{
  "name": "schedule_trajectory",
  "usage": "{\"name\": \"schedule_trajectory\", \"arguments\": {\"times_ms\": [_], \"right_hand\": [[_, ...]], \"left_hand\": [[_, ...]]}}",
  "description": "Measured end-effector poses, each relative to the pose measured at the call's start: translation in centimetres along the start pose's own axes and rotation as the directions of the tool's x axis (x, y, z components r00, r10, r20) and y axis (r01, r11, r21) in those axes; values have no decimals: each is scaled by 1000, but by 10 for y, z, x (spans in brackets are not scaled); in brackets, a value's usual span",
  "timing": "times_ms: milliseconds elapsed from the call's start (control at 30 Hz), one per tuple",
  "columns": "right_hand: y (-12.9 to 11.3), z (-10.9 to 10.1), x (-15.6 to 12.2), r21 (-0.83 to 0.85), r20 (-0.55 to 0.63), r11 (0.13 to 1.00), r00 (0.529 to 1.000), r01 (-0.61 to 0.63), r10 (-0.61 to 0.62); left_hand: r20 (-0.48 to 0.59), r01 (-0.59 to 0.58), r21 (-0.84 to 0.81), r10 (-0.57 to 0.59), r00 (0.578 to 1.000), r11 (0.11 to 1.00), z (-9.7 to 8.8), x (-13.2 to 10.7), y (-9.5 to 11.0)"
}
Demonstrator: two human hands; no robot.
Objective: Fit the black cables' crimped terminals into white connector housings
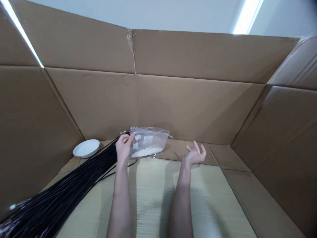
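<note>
My left hand (124, 145) pinches the left edge of a clear plastic zip bag (158, 140), which hangs upright near the back cardboard wall. Small white pieces (146, 152) lie heaped along the bottom of the bag, and a few pale square labels or patches show on its side. To the right, my right hand (196, 154) is raised with its fingers apart and nothing in it. Beside my left wrist, a thick bundle of black cables (81, 185) runs from the lower left toward the bag.
A white shallow bowl (86, 148) stands at the back left. Tall cardboard walls (198, 105) enclose the work surface at the back and both sides. The light wooden tabletop (148, 191) lies under my forearms, with a cardboard flap (255, 198) along the right.
</note>
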State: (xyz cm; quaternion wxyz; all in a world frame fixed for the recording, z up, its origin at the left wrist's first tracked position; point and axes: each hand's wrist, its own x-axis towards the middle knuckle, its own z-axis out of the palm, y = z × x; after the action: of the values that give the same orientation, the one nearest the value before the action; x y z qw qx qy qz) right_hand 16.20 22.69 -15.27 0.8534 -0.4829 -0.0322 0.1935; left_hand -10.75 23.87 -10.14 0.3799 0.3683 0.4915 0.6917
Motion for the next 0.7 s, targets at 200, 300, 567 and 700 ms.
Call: {"name": "schedule_trajectory", "arguments": {"times_ms": [200,300,567,700], "right_hand": [[9,-4,15,-74,-163,995,983,68,-80],[15,-4,19,-123,-216,984,964,129,-154],[25,-4,18,-120,-18,941,947,315,-319],[22,-3,16,-90,22,921,926,378,-377]], "left_hand": [[-16,17,-4,-17,1000,1000,2,-1,3],[-13,21,-10,-21,1000,1000,3,-2,4],[-22,31,-25,-32,999,999,1,-3,6],[-23,31,-30,-32,999,999,1,-3,6]]}}
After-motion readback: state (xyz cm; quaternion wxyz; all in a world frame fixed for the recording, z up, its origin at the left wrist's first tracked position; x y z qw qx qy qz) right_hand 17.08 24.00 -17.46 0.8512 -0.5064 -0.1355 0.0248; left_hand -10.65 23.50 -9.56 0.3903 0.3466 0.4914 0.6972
